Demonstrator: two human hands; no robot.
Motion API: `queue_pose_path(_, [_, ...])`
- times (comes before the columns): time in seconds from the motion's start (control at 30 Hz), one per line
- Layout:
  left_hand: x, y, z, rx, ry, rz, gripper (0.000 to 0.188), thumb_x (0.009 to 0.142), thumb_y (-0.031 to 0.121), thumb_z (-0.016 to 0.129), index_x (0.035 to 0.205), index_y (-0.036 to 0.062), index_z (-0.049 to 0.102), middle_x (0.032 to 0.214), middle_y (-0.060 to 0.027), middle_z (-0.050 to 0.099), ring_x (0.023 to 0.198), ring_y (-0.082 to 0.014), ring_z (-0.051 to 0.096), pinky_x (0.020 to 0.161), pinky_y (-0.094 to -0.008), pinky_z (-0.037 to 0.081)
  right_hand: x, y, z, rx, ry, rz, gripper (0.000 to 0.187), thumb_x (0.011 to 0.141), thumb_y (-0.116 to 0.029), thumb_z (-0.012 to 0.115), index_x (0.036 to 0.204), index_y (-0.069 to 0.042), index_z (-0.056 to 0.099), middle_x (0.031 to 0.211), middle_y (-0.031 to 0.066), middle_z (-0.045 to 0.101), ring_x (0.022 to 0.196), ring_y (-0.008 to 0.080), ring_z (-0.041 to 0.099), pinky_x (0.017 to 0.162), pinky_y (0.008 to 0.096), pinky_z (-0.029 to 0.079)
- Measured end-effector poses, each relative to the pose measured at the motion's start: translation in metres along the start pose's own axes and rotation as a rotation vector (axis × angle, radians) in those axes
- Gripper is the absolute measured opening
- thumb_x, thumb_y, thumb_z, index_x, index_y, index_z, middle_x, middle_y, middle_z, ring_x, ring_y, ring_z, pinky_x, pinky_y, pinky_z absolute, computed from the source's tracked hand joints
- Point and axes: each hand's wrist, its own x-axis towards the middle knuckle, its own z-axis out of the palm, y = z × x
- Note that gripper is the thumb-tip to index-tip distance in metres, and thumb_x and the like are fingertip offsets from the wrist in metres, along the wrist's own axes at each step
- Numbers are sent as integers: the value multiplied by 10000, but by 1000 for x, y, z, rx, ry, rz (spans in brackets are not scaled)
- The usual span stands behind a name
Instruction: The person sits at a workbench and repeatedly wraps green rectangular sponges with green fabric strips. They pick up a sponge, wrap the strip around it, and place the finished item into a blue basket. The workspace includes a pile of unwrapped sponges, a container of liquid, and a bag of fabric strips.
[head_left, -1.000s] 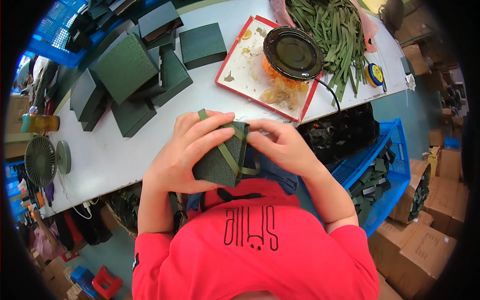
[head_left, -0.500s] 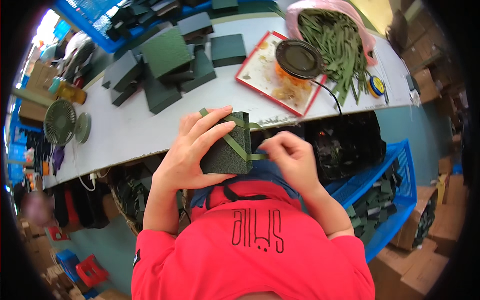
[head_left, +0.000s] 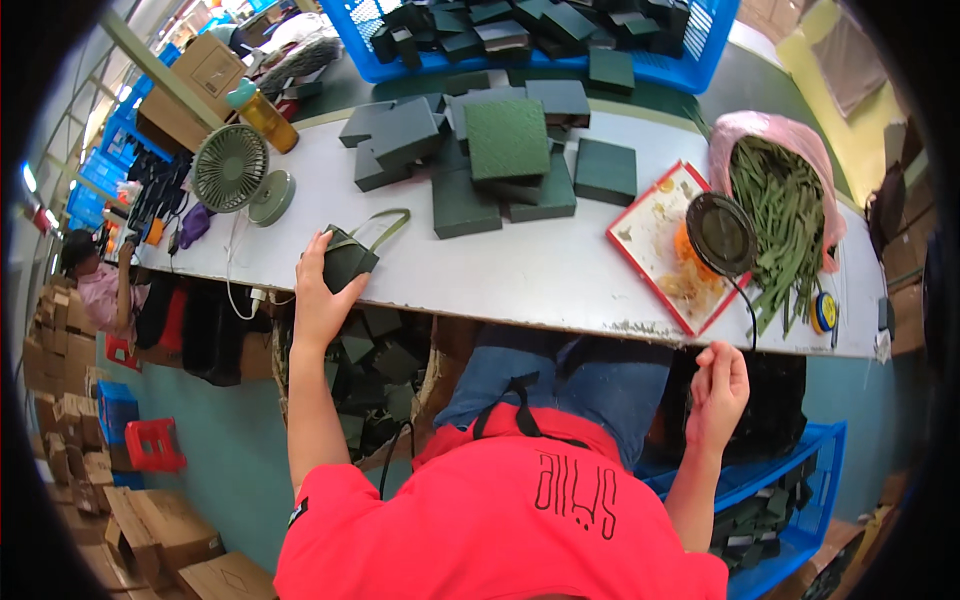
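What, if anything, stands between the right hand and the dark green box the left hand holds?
Nothing visible blocks it: between the right hand and the dark green box lies only white tabletop, along its front edge. The red-rimmed tray sits off that line, further back.

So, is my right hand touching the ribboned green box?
Apart: the head view shows a wide gap between your right hand and the ribboned green box.

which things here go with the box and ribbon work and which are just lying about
Likely the job:
ribboned box in the left hand
stacked green boxes
green ribbons
perhaps the black-topped pot

Seemingly just lying about:
green fan
amber bottle
red stool
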Motion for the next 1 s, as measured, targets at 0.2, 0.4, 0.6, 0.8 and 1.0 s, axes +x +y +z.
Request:
queue_pose_path(0.2, [11,-21,-13,334,-245,-336,798,884,308,708,1567,96,355,1666,-167,262,1538,-425,208,1184,-656,224,20,1,-32,-65,159,-84,285,1061,-128,557,1292,33,597,963,67,683,527,4,366,455,177,264])
queue_pose_path(0.4, [37,41,-32,351,-80,-339,654,880,298,737,1439,59,494,1326,-204,622,1197,-378,617,993,-433,516,57,14,-128,-170,240,-180,398,1045,-189,585,1367,44,564,951,83,668,546,23,407,459,187,316])
queue_pose_path(0.6, [124,47,30,-11,208,187,748,798,405,811,1431,125,526,1489,-222,469,1362,-427,459,1114,-510,393,48,-34,-66,12,371,-231,338,1065,-274,464,780,-92,452,645,10,346,455,140,318,401,273,275])
queue_pose_path(0.8, [145,8,44,-85,-97,44,896,692,501,874,1455,220,497,1585,-243,295,1444,-481,334,1172,-589,295,95,-20,-103,-347,356,-238,279,1046,-223,530,888,0,586,721,75,532,564,172,496,494,287,427])
queue_pose_path(1.0, [173,36,76,-277,69,192,954,678,445,908,1469,195,437,1467,-198,364,1383,-421,400,1134,-544,365,82,-33,-110,-392,444,-224,208,1026,-186,575,999,17,613,830,108,591,675,196,559,586,304,479])
